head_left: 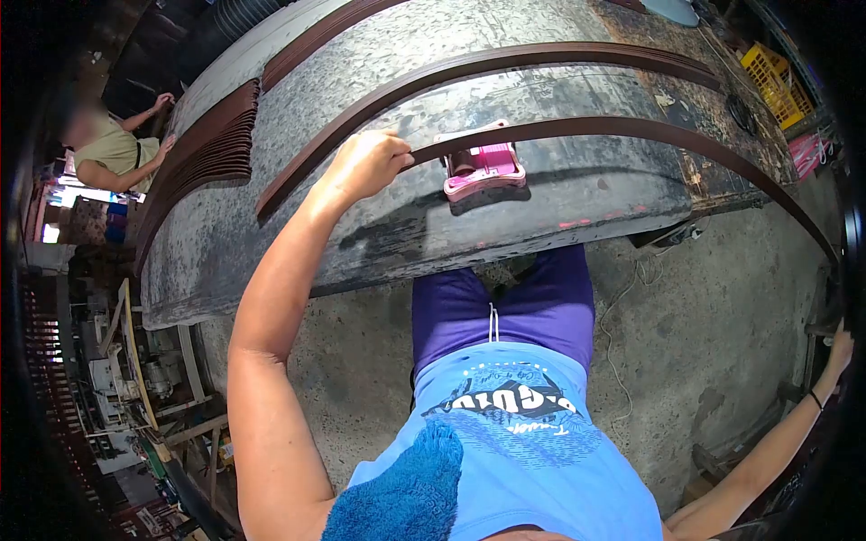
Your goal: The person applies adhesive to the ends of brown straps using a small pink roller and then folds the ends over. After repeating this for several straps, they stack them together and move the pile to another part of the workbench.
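My left hand [368, 164] is closed on the left end of a long, thin dark brown strip [586, 126]. The strip arches over a pink tape-dispenser-like tool [485, 169] on the grey worktable [316, 270] and runs down past the table's right side. At the far right edge of the view is my right hand [841, 350], below the strip's far end; its fingers are cut off or too dark to make out.
A stack of brown strips [424, 81] curves behind the held one, and another fanned stack [216, 135] lies at the left. A co-worker [117, 149] stands beyond it. A yellow crate [774, 86] is at the upper right; a cord [613, 347] lies on the floor.
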`<action>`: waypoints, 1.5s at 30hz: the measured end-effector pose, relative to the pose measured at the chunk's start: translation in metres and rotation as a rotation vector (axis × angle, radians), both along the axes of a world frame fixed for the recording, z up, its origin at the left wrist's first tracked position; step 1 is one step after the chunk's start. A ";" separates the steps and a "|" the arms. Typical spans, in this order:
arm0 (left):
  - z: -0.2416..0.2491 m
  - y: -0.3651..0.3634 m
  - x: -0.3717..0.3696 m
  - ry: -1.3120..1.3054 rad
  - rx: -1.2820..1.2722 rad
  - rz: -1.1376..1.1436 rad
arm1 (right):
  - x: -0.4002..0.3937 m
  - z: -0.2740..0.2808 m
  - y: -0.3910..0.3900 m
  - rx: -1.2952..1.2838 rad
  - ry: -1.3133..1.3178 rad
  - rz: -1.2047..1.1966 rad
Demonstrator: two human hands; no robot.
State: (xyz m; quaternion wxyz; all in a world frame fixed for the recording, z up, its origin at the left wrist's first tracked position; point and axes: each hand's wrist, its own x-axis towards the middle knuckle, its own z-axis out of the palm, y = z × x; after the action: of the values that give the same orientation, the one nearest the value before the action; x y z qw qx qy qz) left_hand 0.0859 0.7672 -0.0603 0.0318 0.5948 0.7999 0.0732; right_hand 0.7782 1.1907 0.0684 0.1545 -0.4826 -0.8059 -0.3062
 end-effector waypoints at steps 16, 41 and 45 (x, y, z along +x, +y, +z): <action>0.012 -0.126 0.002 0.065 0.005 0.263 | -0.036 -0.084 0.023 -0.127 0.032 0.155; 0.035 -0.345 0.035 0.150 -0.064 0.817 | -0.292 -0.113 -0.082 -0.367 0.030 0.646; 0.038 -0.389 0.038 0.172 -0.073 0.917 | -0.333 -0.118 -0.100 -0.396 0.020 0.693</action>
State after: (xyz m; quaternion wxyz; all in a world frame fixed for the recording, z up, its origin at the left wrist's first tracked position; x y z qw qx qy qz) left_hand 0.1236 0.3780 -0.0227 -0.0493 0.1823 0.9820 0.0022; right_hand 0.4447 1.0902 -0.0495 0.1607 -0.2055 -0.9629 -0.0698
